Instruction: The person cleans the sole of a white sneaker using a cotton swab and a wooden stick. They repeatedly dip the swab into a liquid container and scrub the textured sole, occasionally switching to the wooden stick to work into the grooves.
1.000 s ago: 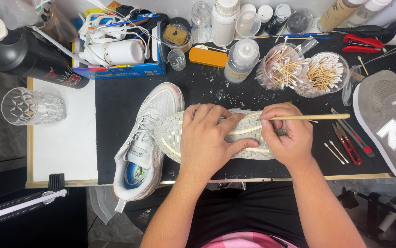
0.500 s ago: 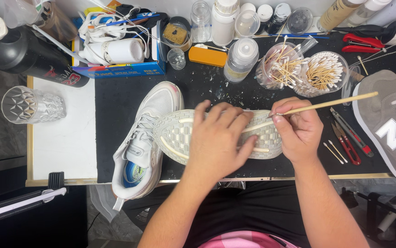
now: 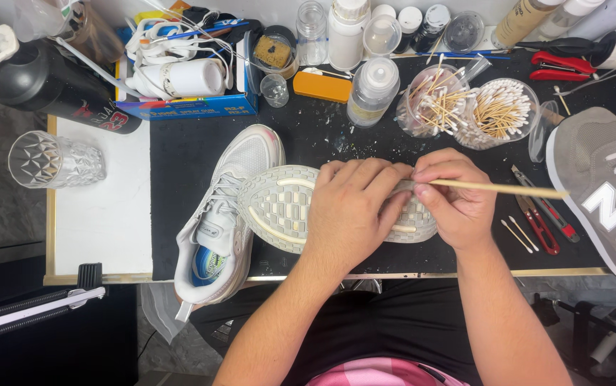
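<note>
Both hands on upturned shoe [image 3: 279, 207] | stick [image 3: 508, 189] now levelled | left hand [image 3: 354, 211] shifted right

A single head-worn camera looks almost straight down from above the seated person, close enough that the black work mat [image 3: 201, 164] fills the middle of the frame. The far edge of the bench, crowded with bottles and cotton-swab jars [image 3: 497, 111], runs along the top; the person's lap and forearms enter from the bottom. Both hands sit near the centre. A crystal-cut glass [image 3: 54, 161] marks the left side, a grey sneaker [image 3: 604, 193] the right edge.
</note>
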